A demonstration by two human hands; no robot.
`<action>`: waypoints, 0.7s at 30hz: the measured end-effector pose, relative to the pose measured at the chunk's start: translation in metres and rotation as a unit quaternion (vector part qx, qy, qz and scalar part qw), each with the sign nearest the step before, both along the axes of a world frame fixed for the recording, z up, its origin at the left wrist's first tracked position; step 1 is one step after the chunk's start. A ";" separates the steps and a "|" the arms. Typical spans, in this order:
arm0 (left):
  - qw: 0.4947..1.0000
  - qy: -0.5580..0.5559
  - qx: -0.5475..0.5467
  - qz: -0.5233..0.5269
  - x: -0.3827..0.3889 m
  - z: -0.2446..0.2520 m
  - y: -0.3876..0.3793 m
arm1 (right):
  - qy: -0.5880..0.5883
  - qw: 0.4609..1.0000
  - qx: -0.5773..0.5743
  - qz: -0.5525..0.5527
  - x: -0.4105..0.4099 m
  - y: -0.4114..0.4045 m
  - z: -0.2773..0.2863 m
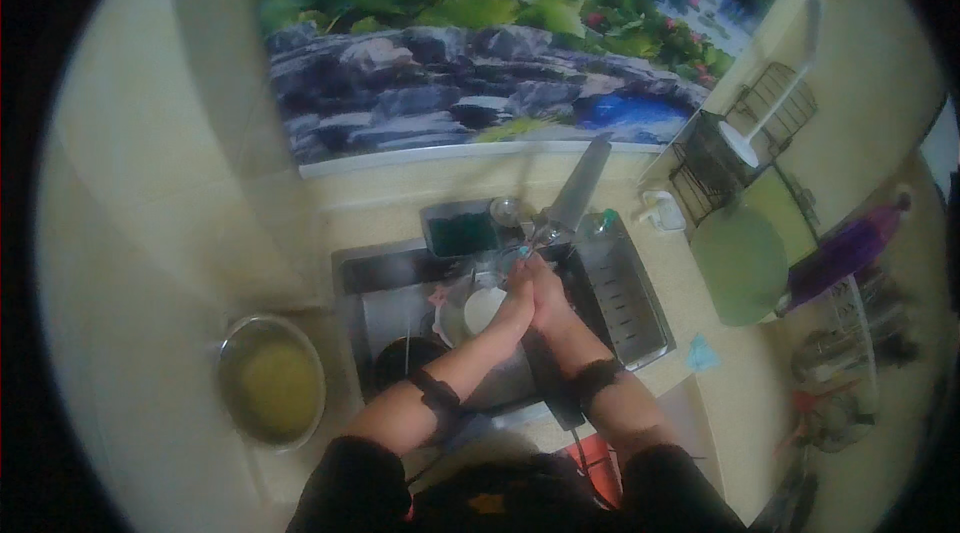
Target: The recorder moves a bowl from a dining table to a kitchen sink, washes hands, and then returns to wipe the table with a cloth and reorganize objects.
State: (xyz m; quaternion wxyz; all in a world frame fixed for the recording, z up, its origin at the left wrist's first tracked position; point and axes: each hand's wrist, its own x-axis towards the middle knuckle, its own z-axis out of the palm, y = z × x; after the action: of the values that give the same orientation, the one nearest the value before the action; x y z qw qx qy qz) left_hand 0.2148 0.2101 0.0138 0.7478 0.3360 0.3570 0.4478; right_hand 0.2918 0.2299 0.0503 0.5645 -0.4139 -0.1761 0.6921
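Note:
My left hand (519, 298) and my right hand (547, 288) are pressed together just below the metal faucet (553, 224), over the stainless steel sink (386, 285). Their fingers overlap, and whether anything lies between the palms is hidden. A small light-blue thing (523, 252) shows at the fingertips. Left of the hands, a white round dish (484, 308) sits in a larger clear or pale bowl in the sink. A dark round pan or bowl (397, 362) lies at the sink's lower left, partly behind my left forearm.
A metal bowl (224, 375) with yellowish contents stands left of the sink. A dark green tray (463, 234) and a glass jar (506, 211) are behind it. To the right are a slotted drainboard (621, 293), a green cutting board (739, 266), a light-blue cloth (702, 353) and a wire rack (694, 184).

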 end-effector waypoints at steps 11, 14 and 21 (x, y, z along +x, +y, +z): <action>0.652 0.656 0.365 -0.106 -0.058 0.007 0.026 | -0.265 0.954 0.111 0.084 -0.033 -0.045 0.004; 0.613 0.638 0.465 -0.036 -0.058 -0.027 0.034 | -0.272 0.949 0.127 0.093 -0.042 -0.048 0.010; 0.641 0.667 0.365 -0.106 -0.027 -0.022 0.014 | -0.572 0.803 0.168 0.017 -0.034 -0.006 -0.025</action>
State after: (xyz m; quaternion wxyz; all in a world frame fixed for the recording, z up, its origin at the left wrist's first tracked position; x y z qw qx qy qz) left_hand 0.1877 0.2242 -0.0080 0.1657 0.8250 0.5282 0.1136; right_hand 0.2575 0.2242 0.0251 0.4102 -0.6301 -0.5875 0.2991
